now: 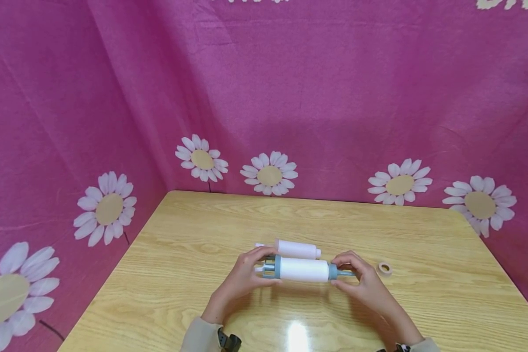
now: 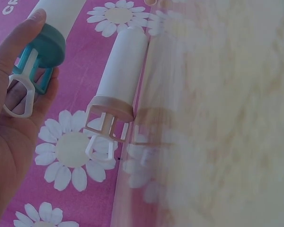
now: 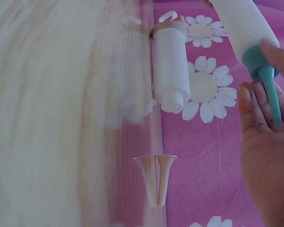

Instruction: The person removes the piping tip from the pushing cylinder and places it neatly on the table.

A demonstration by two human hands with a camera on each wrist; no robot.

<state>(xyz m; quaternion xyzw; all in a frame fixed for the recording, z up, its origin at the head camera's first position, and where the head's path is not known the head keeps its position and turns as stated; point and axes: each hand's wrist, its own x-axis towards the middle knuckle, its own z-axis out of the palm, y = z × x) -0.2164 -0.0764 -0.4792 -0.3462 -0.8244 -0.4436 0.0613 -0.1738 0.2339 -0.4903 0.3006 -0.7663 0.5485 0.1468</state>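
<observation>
White and teal, a cylindrical tube [image 1: 304, 270] spans the lower centre of the head view. The left grip [image 1: 247, 272] is closed around its handled end [image 1: 278, 267]; the right grip [image 1: 363, 280] pinches its nozzle end [image 1: 332, 272].

wood-grain table [image 1: 193, 234], white tube [image 1: 297, 249] lying down, beige funnel [image 1: 380, 270]

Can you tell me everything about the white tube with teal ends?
The tube looks like plastic: a smooth white barrel with a teal collar at each end. One end has a teal frame and white loop; the other, a thin teal nozzle. It's held on its side above the table, left hand pinching the frame end, right hand the nozzle end.
</observation>
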